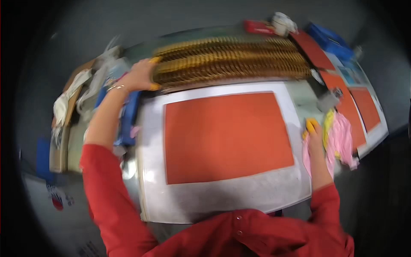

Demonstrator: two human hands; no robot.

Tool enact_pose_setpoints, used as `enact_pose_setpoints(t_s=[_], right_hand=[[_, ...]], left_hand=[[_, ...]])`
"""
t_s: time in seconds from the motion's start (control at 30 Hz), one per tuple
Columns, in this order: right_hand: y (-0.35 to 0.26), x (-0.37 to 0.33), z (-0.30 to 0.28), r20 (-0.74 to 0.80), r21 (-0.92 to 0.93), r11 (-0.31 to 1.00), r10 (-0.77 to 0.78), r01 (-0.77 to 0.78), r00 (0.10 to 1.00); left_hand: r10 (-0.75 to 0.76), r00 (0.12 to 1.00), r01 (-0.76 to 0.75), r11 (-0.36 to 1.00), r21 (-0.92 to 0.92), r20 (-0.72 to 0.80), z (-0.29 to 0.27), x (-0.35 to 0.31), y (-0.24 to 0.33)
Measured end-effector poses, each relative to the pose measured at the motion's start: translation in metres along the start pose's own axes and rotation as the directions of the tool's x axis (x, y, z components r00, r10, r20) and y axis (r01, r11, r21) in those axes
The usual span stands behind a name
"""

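A large orange-red rectangular sheet (pixel 227 137) lies on a bigger white sheet (pixel 205 201) in front of me. Behind it stretches a long golden-brown ridged stack (pixel 231 62) in rows, blurred by motion. My left hand (pixel 139 76) is at the stack's left end, its yellow-covered thumb and finger spread apart along that end. To the right of the white sheet, my right hand (pixel 315 132) has its yellow-covered fingers bent together over a pink cloth (pixel 341 135), which shows on both sides of the wrist. A yellow part lies against the cloth.
Blue boxes (pixel 127 118) and a brown carton with white cloths (pixel 64 103) stand at left. More orange-red sheets (pixel 342 100) lie along the right edge, near a grey object (pixel 329 100). At the back are a red item (pixel 259 27), a whitish cup (pixel 282 25) and a blue box (pixel 329 40).
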State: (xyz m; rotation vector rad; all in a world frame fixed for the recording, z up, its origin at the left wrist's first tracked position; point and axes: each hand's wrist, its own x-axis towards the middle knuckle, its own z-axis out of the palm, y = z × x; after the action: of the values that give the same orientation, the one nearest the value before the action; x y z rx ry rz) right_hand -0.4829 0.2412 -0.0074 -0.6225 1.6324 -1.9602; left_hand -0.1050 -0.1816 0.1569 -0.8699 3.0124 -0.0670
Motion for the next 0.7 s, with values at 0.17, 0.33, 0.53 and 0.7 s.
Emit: enact_pose_setpoints(t_s=[0.17,0.33,0.53,0.7], right_hand=[[0.002,0.025,-0.033,0.104,0.566,0.817,0.065,-0.113,0.992],[-0.007,0.019,-0.035,0.077,0.623,0.766,0.14,-0.158,0.987],[-0.01,0.019,-0.03,0.131,0.538,0.809,0.198,-0.237,0.971],[-0.046,0.017,-0.006,0.225,-0.001,0.973,0.225,-0.231,0.948]], left_hand=[[-0.142,0.986,0.147,0.988,-0.049,0.084,0.003,-0.005,0.009],[-0.139,0.983,0.16,0.968,-0.193,0.117,0.0,0.003,0.029],[-0.014,0.958,-0.054,0.972,-0.229,-0.286,0.001,-0.013,0.077],[0.121,0.963,-0.148,0.984,-0.101,-0.241,-0.039,0.024,0.149]])
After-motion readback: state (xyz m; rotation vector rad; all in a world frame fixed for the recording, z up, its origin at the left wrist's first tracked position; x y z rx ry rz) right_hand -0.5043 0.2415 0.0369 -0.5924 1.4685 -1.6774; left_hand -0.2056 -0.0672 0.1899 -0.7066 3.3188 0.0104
